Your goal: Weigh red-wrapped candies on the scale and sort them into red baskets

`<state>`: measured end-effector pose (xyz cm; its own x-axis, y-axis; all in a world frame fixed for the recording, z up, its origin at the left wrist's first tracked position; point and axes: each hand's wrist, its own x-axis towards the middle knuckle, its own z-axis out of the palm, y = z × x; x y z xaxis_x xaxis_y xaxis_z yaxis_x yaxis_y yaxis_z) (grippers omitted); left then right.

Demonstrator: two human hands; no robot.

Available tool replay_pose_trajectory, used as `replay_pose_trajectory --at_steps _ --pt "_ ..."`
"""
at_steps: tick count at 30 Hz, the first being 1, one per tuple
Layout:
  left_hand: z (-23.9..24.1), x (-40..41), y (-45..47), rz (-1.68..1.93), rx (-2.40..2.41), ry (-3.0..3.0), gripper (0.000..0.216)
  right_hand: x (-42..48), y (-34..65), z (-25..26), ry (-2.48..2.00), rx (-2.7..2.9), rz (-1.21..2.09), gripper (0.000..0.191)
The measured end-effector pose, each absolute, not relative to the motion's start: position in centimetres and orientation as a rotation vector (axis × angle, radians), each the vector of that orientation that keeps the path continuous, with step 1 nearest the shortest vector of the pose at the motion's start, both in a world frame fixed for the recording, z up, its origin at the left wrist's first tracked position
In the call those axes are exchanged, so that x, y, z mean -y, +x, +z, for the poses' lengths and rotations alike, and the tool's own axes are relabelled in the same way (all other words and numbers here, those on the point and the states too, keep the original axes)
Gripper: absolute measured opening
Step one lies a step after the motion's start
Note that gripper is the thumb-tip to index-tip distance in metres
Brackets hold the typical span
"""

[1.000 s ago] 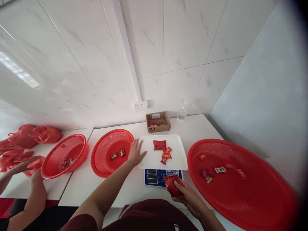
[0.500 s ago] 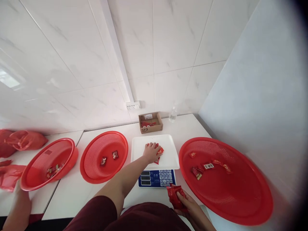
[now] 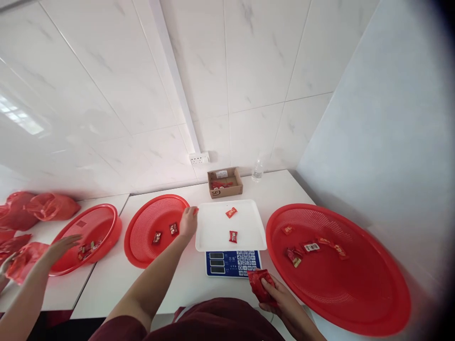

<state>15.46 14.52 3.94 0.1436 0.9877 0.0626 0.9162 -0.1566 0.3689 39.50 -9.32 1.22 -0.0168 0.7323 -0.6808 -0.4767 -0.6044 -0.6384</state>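
Observation:
My left hand (image 3: 189,223) is closed over the right rim of the middle red basket (image 3: 132,237). A bit of red wrapper shows at its fingertips; the rest is hidden. Two dark red wrapped sweets (image 3: 173,228) lie in that basket. On the white tray of the scale (image 3: 209,227) rest an orange-red wrapped sweet (image 3: 231,212) and a darker red one (image 3: 233,236). Below the scale's blue keypad (image 3: 232,263), my right hand (image 3: 275,294) grips shiny red wrapped packets (image 3: 261,283); how many, I cannot tell.
A large red basket (image 3: 377,284) at right holds several wrapped sweets. Behind the tray stand a cardboard box (image 3: 227,191) and a clear bottle (image 3: 257,170). On the left, a co-worker's hands (image 3: 60,248) are near another red basket (image 3: 115,232) and red plastic bags (image 3: 53,206).
My left hand has moved left from the tray to the middle basket's rim, uncovering two sweets on the tray. My right hand keeps its packets. The co-worker's arm has reached over the left basket.

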Motion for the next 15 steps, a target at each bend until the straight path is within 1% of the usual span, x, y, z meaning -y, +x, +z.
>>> replay_pose_trajectory --at_steps 5,8,10,15 --pt "5.0 -13.0 9.3 0.465 -2.106 2.021 0.036 9.2 39.4 1.0 -1.376 0.313 1.814 0.059" --pt "3.9 -12.3 9.5 0.399 -2.113 2.107 0.048 9.0 38.9 1.2 -1.39 0.333 1.777 0.059" --pt "2.7 -11.8 11.3 0.308 -1.956 2.275 0.055 8.9 38.6 1.5 -1.393 0.341 1.75 0.058" --pt "0.1 -10.4 18.8 0.049 -1.231 2.56 0.081 9.3 38.5 1.0 -1.412 0.324 1.714 0.058"
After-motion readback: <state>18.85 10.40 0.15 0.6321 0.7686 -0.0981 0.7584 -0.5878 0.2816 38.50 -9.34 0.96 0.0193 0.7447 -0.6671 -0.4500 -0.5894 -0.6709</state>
